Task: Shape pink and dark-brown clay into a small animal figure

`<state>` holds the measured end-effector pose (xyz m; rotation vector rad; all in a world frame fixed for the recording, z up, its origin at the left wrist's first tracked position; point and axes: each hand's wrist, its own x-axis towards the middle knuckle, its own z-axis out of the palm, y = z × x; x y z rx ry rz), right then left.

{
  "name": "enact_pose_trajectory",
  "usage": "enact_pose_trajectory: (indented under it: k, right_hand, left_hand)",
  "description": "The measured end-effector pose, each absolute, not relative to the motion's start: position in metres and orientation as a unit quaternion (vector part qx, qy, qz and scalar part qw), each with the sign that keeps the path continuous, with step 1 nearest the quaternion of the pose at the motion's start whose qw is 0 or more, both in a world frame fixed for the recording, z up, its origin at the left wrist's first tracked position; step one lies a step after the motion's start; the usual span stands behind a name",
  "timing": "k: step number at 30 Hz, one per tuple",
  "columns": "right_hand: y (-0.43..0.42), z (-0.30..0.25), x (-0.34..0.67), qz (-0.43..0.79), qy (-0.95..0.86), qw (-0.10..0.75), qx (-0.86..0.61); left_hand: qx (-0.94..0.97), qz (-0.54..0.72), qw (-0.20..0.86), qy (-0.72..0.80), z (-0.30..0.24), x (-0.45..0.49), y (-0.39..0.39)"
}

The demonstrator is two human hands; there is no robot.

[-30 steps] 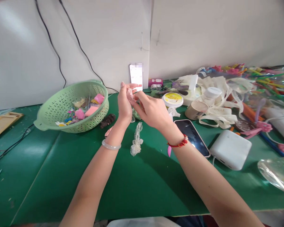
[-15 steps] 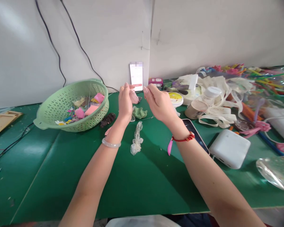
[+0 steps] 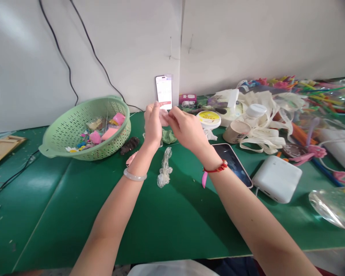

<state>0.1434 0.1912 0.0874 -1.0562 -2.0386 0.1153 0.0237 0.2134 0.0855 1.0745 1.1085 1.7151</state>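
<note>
Grip closed on a pale pink piece

Left hand and right hand both pinch it just above the green counter, near a crumpled green scrap, clear plastic film and a green plastic basket.

No words can be read here. The phone leaning on the wall at the back of the counter has a white screen with a red bar and tiny writing, too small to read. The round tub has a yellow label with dark writing, too small as well.
</note>
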Motion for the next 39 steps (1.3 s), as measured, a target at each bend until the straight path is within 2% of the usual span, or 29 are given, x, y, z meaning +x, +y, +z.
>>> enact_pose_trajectory:
  k: [8, 11, 15, 17, 20, 27, 30, 34, 39]
  right_hand:
    - [0.191, 0.087, 0.141, -0.008, -0.821, 0.344, -0.456]
    - [0.192, 0.089, 0.142, 0.052, -0.810, 0.381, -0.442]
    - [0.195, 0.092, 0.144, 0.214, -0.727, 0.501, -0.419]
    - [0.197, 0.091, 0.144, 0.290, -0.696, 0.528, -0.392]
    - [0.200, 0.087, 0.141, 0.345, -0.697, 0.521, -0.353]
    - [0.205, 0.079, 0.143, 0.246, -0.755, 0.484, -0.367]
    - [0.207, 0.082, 0.150, 0.255, -0.750, 0.484, -0.371]
    - [0.209, 0.085, 0.160, 0.319, -0.724, 0.479, -0.380]
    - [0.214, 0.080, 0.161, 0.461, -0.646, 0.492, -0.358]
  left_hand:
    - [0.473, 0.646, 0.411, 0.437, 0.083, 0.023, 0.214]
    - [0.460, 0.657, 0.421, 0.424, 0.083, 0.022, 0.215]
    - [0.418, 0.687, 0.435, 0.406, 0.087, 0.021, 0.215]
    - [0.412, 0.686, 0.443, 0.403, 0.088, 0.021, 0.214]
    - [0.421, 0.671, 0.462, 0.398, 0.089, 0.022, 0.212]
    - [0.484, 0.626, 0.455, 0.408, 0.086, 0.020, 0.211]
    - [0.504, 0.622, 0.450, 0.395, 0.088, 0.020, 0.209]
    - [0.512, 0.618, 0.455, 0.386, 0.092, 0.021, 0.207]
    - [0.523, 0.598, 0.468, 0.388, 0.095, 0.021, 0.204]
